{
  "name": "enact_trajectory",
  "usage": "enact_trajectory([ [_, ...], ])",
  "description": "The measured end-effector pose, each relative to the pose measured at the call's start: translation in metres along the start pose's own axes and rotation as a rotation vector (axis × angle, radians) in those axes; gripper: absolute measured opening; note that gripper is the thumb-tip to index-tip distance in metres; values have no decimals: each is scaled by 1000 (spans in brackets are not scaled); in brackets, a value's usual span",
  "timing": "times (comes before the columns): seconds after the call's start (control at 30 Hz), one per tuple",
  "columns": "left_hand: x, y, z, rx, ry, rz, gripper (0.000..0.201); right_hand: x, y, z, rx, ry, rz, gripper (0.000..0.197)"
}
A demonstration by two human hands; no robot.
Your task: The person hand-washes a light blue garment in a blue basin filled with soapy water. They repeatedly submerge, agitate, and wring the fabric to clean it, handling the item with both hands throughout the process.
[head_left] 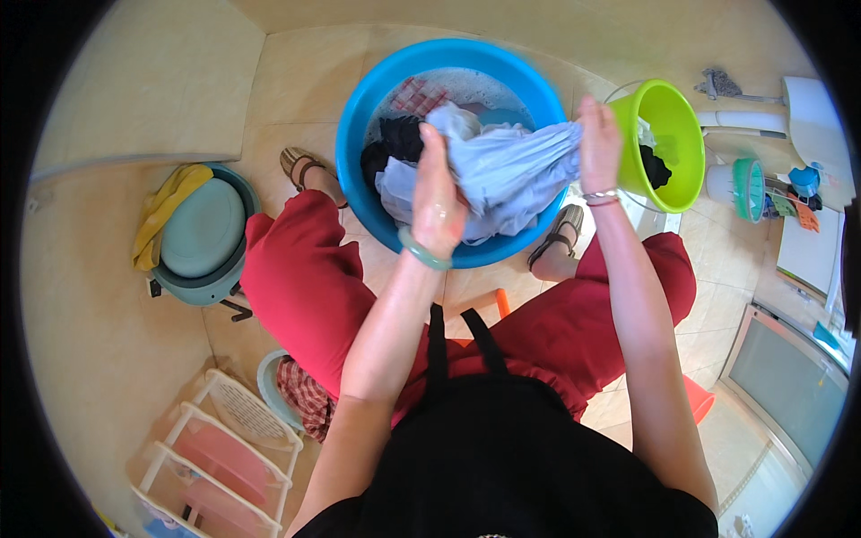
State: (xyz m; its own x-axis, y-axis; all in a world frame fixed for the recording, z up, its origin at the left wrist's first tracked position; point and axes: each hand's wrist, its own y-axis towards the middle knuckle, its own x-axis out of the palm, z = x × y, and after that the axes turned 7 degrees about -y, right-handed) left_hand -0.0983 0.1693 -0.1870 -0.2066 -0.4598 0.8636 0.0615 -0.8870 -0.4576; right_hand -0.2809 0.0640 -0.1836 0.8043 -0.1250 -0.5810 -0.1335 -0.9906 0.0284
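A pale blue wet garment (525,166) is stretched between my two hands above a round blue basin (359,99). My left hand (437,202), with a green bangle on its wrist, grips the cloth from the left side; its fingers are partly hidden by the fabric. My right hand (599,148), slightly blurred, closes on the gathered right end, over the basin's right rim. Soapy water (471,83) fills the basin's far part. A black cloth (401,137) and a red-and-white checked cloth (418,96) lie in it beside the garment.
Close by my right hand stands a lime green bucket (691,148) with dark and white cloth inside. At left, a teal basin (193,289) carries a yellow cloth (170,215). A white rack (170,448) and a tub of checked cloth (305,394) sit lower left.
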Motion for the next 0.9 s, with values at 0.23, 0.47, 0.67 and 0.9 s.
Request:
enact_trajectory([
  [0.23,-49,2,-4,363,211,488,17,-14,-87,7,-154,212,66,14],
  [0.47,-179,8,-33,285,358,775,13,25,-167,119,-199,-474,-448,17],
  [0.67,-138,8,-20,713,1021,926,48,59,-102,76,-55,-384,-339,29],
  [0.9,-108,13,-1,635,2030,486,46,81,-94,83,-106,-469,-433,23],
])
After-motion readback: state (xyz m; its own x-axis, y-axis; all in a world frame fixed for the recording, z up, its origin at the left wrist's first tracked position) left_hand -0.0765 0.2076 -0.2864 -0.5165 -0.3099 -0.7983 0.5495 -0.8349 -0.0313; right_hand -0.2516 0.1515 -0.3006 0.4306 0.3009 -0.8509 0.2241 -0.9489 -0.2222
